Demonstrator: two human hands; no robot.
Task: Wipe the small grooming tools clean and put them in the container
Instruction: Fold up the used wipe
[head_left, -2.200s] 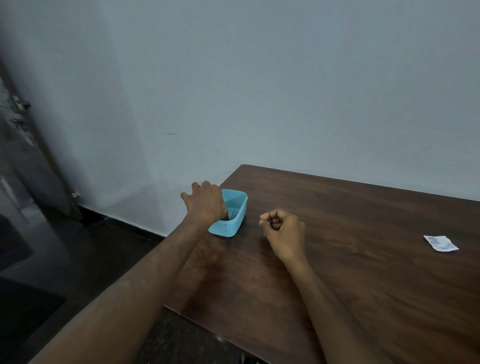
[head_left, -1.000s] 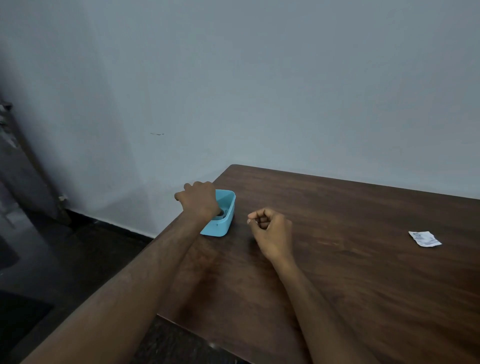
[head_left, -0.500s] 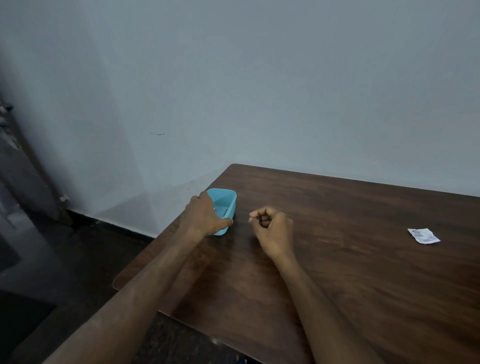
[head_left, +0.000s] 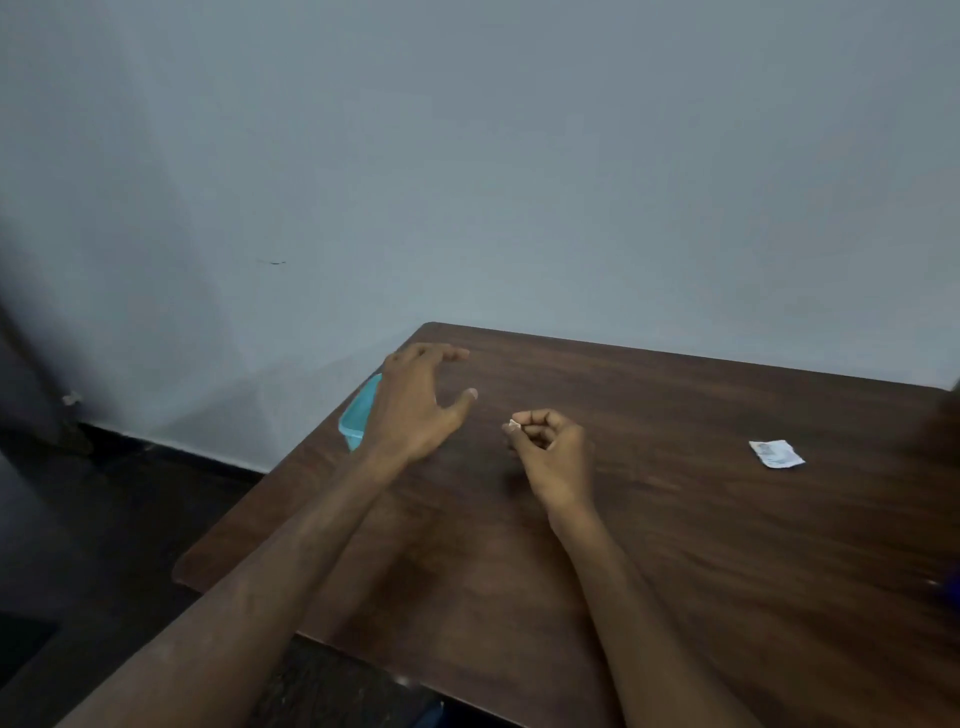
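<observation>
A light blue plastic container (head_left: 359, 415) sits at the table's left edge, mostly hidden behind my left hand (head_left: 415, 402). That hand hovers over it with fingers spread and straight, holding nothing. To its right my right hand (head_left: 553, 449) is curled, pinching a tiny pale scrap (head_left: 514, 425) between thumb and forefinger just above the dark wooden table (head_left: 649, 519). No grooming tool is visible; the container's inside is hidden.
A small crumpled white wrapper (head_left: 776, 453) lies on the table to the right. A pale wall stands right behind the table. The table's left edge and near corner drop to a dark floor. Something dark shows at the far right edge.
My left hand has let go of the blue container, lifted and opened its fingers. The container has ended up nearer the table's left edge. My right hand stays curled in place.
</observation>
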